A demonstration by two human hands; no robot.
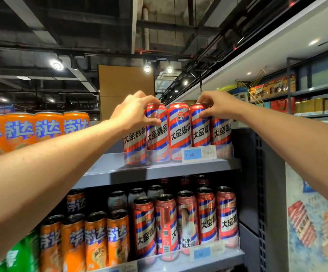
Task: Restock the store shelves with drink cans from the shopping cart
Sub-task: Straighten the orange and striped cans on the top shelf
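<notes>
We are facing a grey shelving unit (257, 185) that is filling the middle of the view, its top shelf (159, 169) running from nine o'clock toward three o'clock. At our nine o'clock a row of orange Fanta cans (35, 128) is standing on the neighbouring top level. Below the top shelf, at six o'clock, more orange cans (84, 238) are standing beside a block of red, white and blue striped Dayao cans (186, 218). At three o'clock a farther shelf is carrying boxed goods (273, 87).

On the top shelf, at the centre, five striped Dayao cans are standing upright in a row, touching one another. We are reaching both arms up to them. Our left hand (133, 112) is curling its fingers (151, 101) and thumb around the upper part of the second can from the left (157, 132), grasping it near the rim. Our right hand (218, 105) is pinching the top of the fourth can (200, 130) with its fingers clenched on the rim. The middle can (179, 126) is standing between our hands, untouched. A blue price tag reading 3.90 (192, 154) is sitting on the shelf edge at five o'clock from that can.
</notes>
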